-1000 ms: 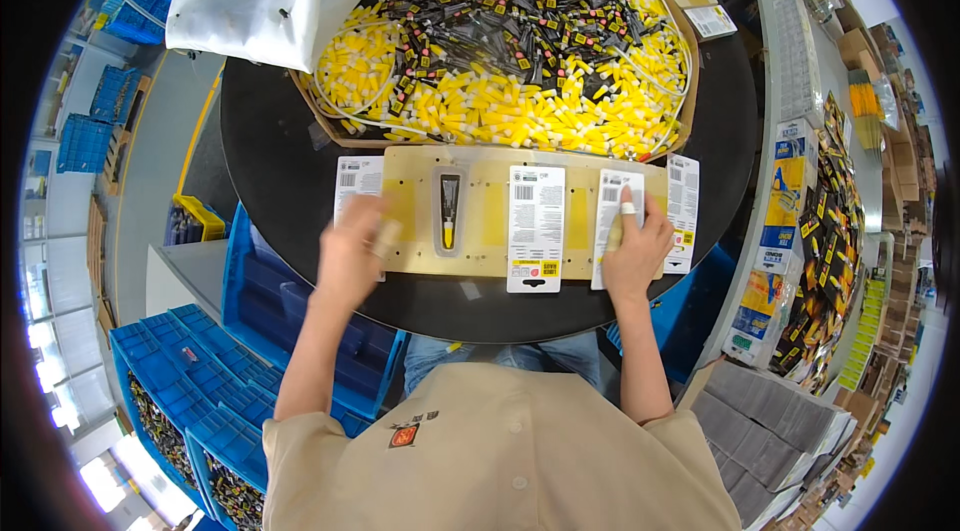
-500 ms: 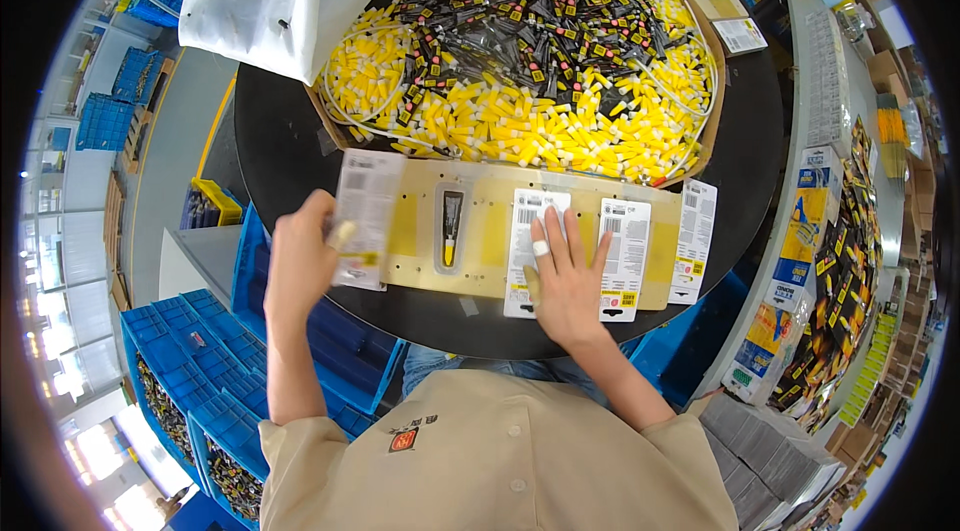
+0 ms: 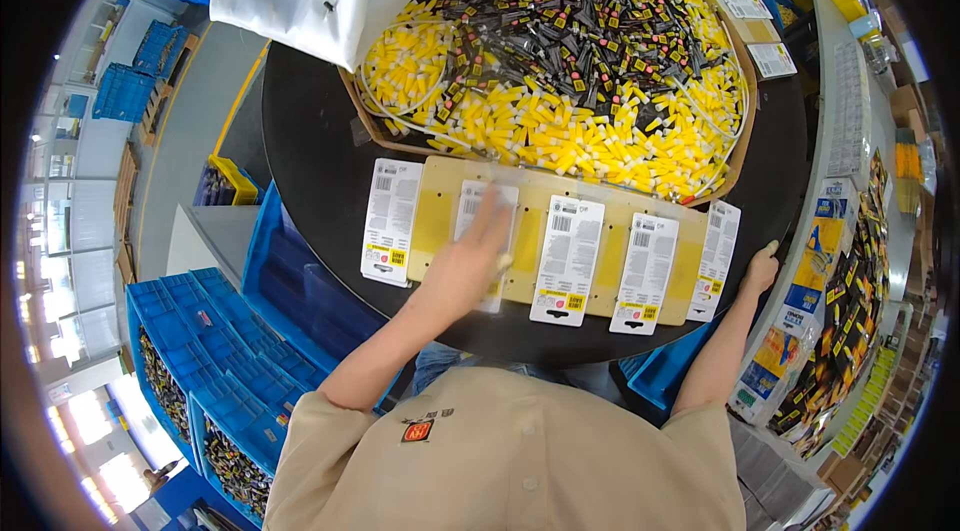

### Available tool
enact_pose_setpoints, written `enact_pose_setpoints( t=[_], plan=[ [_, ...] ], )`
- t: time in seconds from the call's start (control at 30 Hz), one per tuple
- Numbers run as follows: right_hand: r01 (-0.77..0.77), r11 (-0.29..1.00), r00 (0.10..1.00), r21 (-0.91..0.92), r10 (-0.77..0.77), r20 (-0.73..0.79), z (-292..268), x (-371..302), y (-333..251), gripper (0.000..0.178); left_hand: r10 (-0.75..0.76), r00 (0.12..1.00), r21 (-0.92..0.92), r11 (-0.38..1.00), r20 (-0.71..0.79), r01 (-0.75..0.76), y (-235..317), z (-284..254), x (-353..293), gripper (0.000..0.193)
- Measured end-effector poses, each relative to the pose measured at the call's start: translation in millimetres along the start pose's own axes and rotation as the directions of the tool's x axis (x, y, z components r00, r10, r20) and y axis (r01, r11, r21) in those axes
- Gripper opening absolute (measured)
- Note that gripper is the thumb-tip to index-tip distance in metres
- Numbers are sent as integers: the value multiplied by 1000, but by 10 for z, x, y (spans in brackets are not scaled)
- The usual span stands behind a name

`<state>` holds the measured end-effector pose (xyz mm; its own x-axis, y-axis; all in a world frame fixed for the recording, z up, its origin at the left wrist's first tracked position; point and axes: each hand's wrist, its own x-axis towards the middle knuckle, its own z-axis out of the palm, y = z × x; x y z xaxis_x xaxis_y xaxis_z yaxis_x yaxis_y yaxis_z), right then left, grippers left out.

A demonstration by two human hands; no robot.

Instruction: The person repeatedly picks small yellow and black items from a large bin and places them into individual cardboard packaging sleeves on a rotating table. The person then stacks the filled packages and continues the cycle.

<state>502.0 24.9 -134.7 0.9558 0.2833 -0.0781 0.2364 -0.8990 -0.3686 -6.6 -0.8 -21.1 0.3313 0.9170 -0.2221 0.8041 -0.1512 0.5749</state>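
Note:
My left hand (image 3: 468,256) is over a white printed card (image 3: 488,201), its fingers stretched out along the card and slightly blurred. That card lies on a long yellow board (image 3: 537,193). Further right on the board are a second card (image 3: 567,261) and a third card (image 3: 643,271), each with a hang hole at its near end. Another card (image 3: 390,216) lies at the board's left end, and one (image 3: 716,256) at its right end. At the right rim of the round black table (image 3: 320,191), my right hand (image 3: 761,269) looks curled; what it holds, if anything, is hidden.
Behind the board a large tray (image 3: 745,146) is heaped with yellow-and-white and black tubes (image 3: 560,131). A white plastic bag (image 3: 290,1) hangs at the far left. Blue crates (image 3: 195,331) stand at lower left; a shelf with packages (image 3: 800,271) runs along the right.
A card now covers the board slot where a black-and-yellow tube showed; my left hand moved right onto it. My right hand left the cards for the table's right rim. The view shifted.

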Motion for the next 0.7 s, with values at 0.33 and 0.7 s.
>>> enact_pose_setpoints(
  t=[0.33, 0.7],
  plan=[
    [213, 941, 976, 262, -190, -111, 267, -896, 990, 50, -155, 983, 139, 976, -97, 168, -200, -456, 192, 60],
    [-47, 831, 416, 554, -488, 767, -825, -3277, 990, 32, -29, 896, -529, 815, -443, -236, 197, -561, 188, 48]
  ],
)
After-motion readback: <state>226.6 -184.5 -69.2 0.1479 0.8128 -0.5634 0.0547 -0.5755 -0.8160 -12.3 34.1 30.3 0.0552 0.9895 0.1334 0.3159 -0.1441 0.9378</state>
